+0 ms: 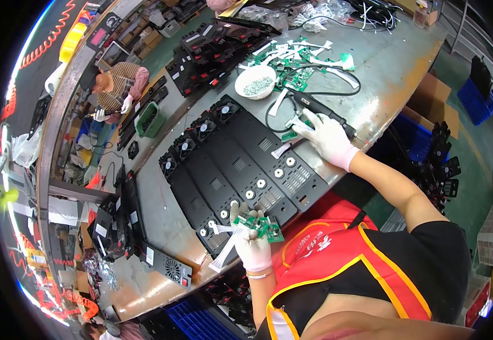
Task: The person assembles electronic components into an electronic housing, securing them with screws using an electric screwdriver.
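"How many hands are at work nearest us?"

"Two, both in white knitted gloves. The left hand [253, 249] has its grip pinched on green circuit boards [267, 228]; they overlap, so I can't count them. Flat white leads [228, 249] trail from them, above the near edge of the black panels."

"And the right?"

"The right hand [328, 139] is at the far right end of the panels, fingers bent beside one small green board [288, 136] with a white lead. I can't tell whether that grip is spread or pressed together. Just beside it lies one black, tube-shaped electric screwdriver [320, 106], with a dark cable."

"What are the panels like?"

"Four black panels [224, 153], flat, matt and side by side, with slotted vents. Four black fans [225, 111], one per panel, line the far end. I count eight round white rings [261, 183] towards the near end, two to a panel."

"What are they lying on?"

"A grey metal worktop [394, 68], shiny and scuffed, rust-brown at its edge. Beyond the panels stands one round white bowl [252, 96] of tiny pieces, beside a tangled heap of green boards [303, 62], too many to count."

"Anyone else?"

"One co-worker [119, 88] across the way, in a striped top and white gloves, near one green bin [149, 120]."
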Tool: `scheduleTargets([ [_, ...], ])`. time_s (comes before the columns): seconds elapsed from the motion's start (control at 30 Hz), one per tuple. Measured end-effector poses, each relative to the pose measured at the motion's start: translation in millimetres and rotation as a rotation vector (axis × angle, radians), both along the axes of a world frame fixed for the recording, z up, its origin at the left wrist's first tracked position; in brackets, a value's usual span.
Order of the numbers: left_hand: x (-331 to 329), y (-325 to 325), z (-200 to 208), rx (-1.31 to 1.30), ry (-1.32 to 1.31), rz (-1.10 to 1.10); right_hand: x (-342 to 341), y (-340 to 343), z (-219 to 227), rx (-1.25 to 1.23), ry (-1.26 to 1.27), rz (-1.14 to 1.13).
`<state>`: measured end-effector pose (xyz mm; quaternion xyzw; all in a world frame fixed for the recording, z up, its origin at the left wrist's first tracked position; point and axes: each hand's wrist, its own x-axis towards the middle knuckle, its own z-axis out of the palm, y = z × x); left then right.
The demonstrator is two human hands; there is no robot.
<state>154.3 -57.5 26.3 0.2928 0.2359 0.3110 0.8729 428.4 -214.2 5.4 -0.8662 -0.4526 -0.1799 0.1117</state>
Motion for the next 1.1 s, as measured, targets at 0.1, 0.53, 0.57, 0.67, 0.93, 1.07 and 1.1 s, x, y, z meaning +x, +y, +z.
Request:
scheduleTargets([
  [0.1,2,-1,4,-0.014,-0.028,-0.021,14,4,-9,0.120,-0.015,-0.048],
  [0.53,1,1,-3,-0.031,-0.034,-0.010,23,0,3,0.109,-0.042,-0.169],
  [0.57,2,3,-4,-0.034,-0.046,-0.008,22,-1,5,0.119,-0.030,-0.152],
  [0.67,8,11,-2,-0.082,-0.120,-0.020,14,-4,8,0.085,0.063,-0.132],
  [0.93,38,40,-17,-0.309,-0.266,-0.134,26,8,22,0.105,0.080,-0.052],
  [1.07,60,46,-23,-0.209,-0.259,-0.224,57,19,17,0.504,0.982,-0.020],
  [1.1,64,45,-21,-0.237,-0.252,-0.219,59,23,16,0.609,1.152,0.027],
])
